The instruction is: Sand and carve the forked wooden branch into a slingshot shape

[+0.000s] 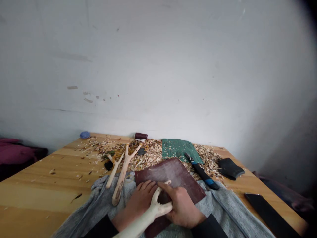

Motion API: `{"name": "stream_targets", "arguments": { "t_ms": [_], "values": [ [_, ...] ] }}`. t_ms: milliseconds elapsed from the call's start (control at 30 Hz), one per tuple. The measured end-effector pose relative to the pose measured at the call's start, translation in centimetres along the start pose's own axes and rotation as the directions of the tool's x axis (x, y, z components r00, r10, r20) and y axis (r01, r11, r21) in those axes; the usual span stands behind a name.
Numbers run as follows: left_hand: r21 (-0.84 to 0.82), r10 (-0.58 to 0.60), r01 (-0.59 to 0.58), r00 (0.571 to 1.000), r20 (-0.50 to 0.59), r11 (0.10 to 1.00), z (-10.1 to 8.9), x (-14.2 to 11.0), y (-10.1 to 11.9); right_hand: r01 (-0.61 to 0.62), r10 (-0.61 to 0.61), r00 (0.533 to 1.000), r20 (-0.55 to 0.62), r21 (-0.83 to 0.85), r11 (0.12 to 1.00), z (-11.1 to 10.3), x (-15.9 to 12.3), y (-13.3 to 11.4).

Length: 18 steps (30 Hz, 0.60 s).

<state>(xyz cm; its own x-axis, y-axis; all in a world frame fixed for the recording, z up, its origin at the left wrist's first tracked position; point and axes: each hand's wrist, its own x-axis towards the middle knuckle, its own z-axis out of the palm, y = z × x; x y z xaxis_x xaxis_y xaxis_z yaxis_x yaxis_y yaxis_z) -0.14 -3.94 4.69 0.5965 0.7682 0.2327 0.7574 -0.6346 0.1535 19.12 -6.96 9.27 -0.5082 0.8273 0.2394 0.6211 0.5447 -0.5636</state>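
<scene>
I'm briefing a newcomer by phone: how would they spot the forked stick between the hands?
At the wooden table, find the grey cloth, then the dark red sheet lying on it. The forked stick reaches over the sheet, the right hand at its prongs. Two other forked sticks lie to its left; no hand touches them.

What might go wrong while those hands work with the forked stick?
The dark red sheet could slide or crease, since it lies over rumpled gray cloth. The forked stick in the right hand might crack where it branches, if pressed too hard. The black phone might get knocked off, as it lies near the edge of the table.
</scene>
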Motion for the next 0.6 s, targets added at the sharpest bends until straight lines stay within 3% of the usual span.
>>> {"name": "stream_targets", "arguments": {
  "t_ms": [133, 233, 333, 400, 600],
  "values": [
    [0.020, -0.026, 0.024, 0.988, 0.153, 1.000, -0.3, 0.4, -0.2, -0.084, 0.084, 0.996, -0.004, -0.127, 0.988, 0.0, 0.0, 0.4],
    [-0.021, -0.060, 0.062, 0.992, 0.110, 0.998, -0.6, 0.2, 0.2, 0.012, -0.013, 1.000, 0.012, 0.067, 0.998, -0.2, 0.0, -1.0],
    [-0.066, -0.058, 0.063, 0.996, 0.068, 0.996, -0.5, -0.3, 0.5, 0.114, -0.136, 0.990, 0.041, 0.348, 0.931, -0.2, -0.1, -2.4],
    [-0.072, -0.041, 0.046, 0.997, 0.068, 0.996, -0.3, -0.6, 0.5, 0.136, -0.164, 0.986, 0.031, 0.420, 0.897, -0.2, -0.2, -2.8],
    [-0.030, -0.044, 0.044, 0.999, 0.003, 0.999, 0.4, -0.2, 0.1, 0.091, -0.088, 0.996, -0.024, 0.216, 0.972, -0.4, -0.1, -1.3]
  ]
}}
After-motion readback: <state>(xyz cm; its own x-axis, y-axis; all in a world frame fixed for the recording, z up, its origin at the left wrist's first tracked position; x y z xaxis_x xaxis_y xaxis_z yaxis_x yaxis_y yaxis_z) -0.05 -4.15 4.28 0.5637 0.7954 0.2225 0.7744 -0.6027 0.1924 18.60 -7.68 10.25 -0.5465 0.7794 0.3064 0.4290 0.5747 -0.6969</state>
